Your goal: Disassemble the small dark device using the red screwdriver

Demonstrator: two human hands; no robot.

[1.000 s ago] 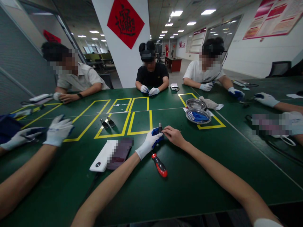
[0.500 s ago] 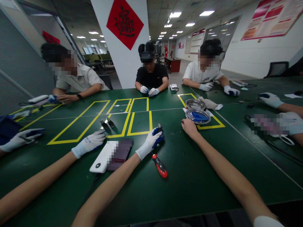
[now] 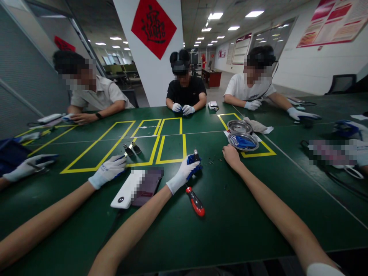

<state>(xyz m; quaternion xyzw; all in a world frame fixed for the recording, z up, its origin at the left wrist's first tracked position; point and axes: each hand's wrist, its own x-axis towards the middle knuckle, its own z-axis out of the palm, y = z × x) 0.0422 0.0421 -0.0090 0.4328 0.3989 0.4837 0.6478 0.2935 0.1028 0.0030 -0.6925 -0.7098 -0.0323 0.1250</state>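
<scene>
My left hand [image 3: 185, 170], in a white glove with blue palm, is closed around a small dark part with a metal tip [image 3: 196, 153], which points upward. A screwdriver [image 3: 196, 203] with a red and black handle lies just below this hand, its shaft end hidden near the glove. My right hand [image 3: 232, 157] is bare and rests on the table by the front metal bowl [image 3: 257, 147]. Its fingers are curled together; whatever they pinch is too small to make out. Several tiny screws [image 3: 211, 161] lie between my hands. Blue material [image 3: 244, 142] fills the front bowl.
A co-worker's gloved hand [image 3: 110, 168] is close on my left, beside two black cylindrical parts [image 3: 132, 148]. A white power bank [image 3: 128, 191] and a phone [image 3: 148, 186] lie nearby. Behind the front bowl stand a second bowl [image 3: 238, 125] and a cloth [image 3: 255, 124]. Yellow tape [image 3: 169, 161] marks the table.
The view has shifted slightly. My hands stay almost in place. The co-worker across at the right has stretched an arm outward, and a gloved hand at the far right has drawn back.
</scene>
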